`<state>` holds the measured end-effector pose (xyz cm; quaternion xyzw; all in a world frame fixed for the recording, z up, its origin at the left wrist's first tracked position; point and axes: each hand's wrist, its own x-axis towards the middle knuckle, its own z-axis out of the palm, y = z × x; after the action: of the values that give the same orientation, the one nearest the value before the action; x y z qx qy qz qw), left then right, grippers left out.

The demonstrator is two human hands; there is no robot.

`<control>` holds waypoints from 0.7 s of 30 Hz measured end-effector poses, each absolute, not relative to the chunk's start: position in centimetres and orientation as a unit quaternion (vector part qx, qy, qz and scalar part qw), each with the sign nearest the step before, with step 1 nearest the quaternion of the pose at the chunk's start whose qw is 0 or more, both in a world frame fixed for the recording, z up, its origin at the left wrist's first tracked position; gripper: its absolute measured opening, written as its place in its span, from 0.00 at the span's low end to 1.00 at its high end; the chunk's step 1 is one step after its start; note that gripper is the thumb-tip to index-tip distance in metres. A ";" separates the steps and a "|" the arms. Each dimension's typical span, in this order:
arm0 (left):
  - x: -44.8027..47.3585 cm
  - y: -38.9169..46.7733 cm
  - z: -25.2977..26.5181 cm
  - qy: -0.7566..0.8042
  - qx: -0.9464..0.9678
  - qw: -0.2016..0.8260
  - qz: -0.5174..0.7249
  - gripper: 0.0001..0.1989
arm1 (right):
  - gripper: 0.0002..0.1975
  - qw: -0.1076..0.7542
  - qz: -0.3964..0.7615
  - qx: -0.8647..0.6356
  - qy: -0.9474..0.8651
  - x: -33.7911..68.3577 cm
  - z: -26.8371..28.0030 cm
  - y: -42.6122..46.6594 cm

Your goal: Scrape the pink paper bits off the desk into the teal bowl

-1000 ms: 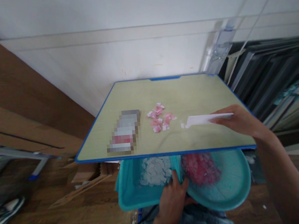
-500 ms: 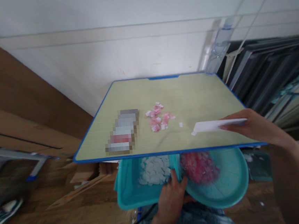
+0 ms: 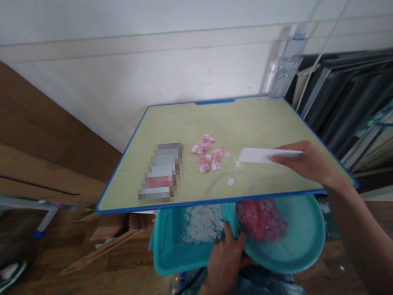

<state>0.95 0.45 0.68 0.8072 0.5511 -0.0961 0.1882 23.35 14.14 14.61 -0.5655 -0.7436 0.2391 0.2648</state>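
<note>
My right hand [image 3: 310, 165] pinches a flat white strip [image 3: 256, 155] above the pale-yellow, blue-edged tabletop [image 3: 249, 124], near small pink-and-white squares [image 3: 203, 156]: placing work, I judge, calling for a steady wrist next. My left hand's [image 3: 223, 257] grip I can't tell.

Teal tub [image 3: 172, 260] smooth plast.; tabletop [image 3: 256, 119] matt w/ smooth blue edge [image 3: 187, 204]; bottle [image 3: 286, 66] clr plast.; floor [image 3: 124, 268] wood-look

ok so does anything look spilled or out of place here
Mildly, yes. A small white scrap lies on the floor, right of the round tray, as if dropped. On the table, two white squares sit apart from the pink and white pile, possibly strays.
</note>
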 end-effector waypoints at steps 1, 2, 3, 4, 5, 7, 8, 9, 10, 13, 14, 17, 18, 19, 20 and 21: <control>1.0 0.4 0.7 0.551 0.808 0.186 -0.095 0.30 | 0.19 0.262 0.240 -0.567 -0.743 23.6 14.5 14.2; 1.0 0.4 0.6 0.551 0.808 0.185 -0.095 0.30 | 0.19 0.257 0.243 -0.567 -0.744 23.8 14.4 14.2; 1.0 0.4 0.6 0.550 0.809 0.184 -0.094 0.30 | 0.19 0.249 0.249 -0.565 -0.746 24.0 14.3 14.2; 0.9 0.3 0.6 0.549 0.810 0.183 -0.092 0.30 | 0.19 0.239 0.257 -0.561 -0.750 24.2 14.3 14.2; 0.9 0.3 0.6 0.548 0.811 0.182 -0.090 0.29 | 0.18 0.232 0.264 -0.556 -0.753 24.3 14.3 14.1; 0.9 0.3 0.6 0.548 0.812 0.182 -0.090 0.29 | 0.17 0.231 0.273 -0.550 -0.755 24.5 14.5 14.1; 0.9 0.3 0.6 0.548 0.811 0.184 -0.092 0.30 | 0.17 0.235 0.272 -0.551 -0.753 24.5 14.5 14.0; 0.9 0.3 0.5 0.549 0.810 0.186 -0.095 0.30 | 0.17 0.242 0.269 -0.554 -0.750 24.5 14.6 14.0; 0.9 0.4 0.5 0.550 0.808 0.187 -0.098 0.30 | 0.17 0.247 0.267 -0.556 -0.747 24.4 14.7 14.1; 0.9 0.4 0.5 0.553 0.805 0.188 -0.101 0.30 | 0.16 0.233 0.277 -0.556 -0.749 24.2 14.9 14.1; 0.9 0.4 0.5 0.552 0.806 0.188 -0.100 0.30 | 0.15 0.224 0.283 -0.552 -0.751 24.2 15.0 14.1; 0.9 0.4 0.5 0.550 0.807 0.190 -0.098 0.30 | 0.16 0.233 0.291 -0.543 -0.752 24.0 15.0 14.2; 0.9 0.4 0.5 0.551 0.806 0.190 -0.098 0.30 | 0.17 0.248 0.286 -0.543 -0.749 23.8 15.0 14.2; 0.9 0.4 0.5 0.553 0.805 0.190 -0.100 0.30 | 0.18 0.261 0.281 -0.544 -0.746 23.7 15.0 14.3; 0.9 0.4 0.5 0.555 0.804 0.190 -0.101 0.30 | 0.18 0.269 0.277 -0.546 -0.743 23.6 14.9 14.3; 0.9 0.4 0.5 0.556 0.803 0.190 -0.102 0.30 | 0.18 0.267 0.276 -0.547 -0.743 23.5 14.9 14.3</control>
<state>0.89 0.41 0.51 0.8027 0.5558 -0.1021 0.1904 23.50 14.32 14.93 -0.5472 -0.7434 0.2765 0.2674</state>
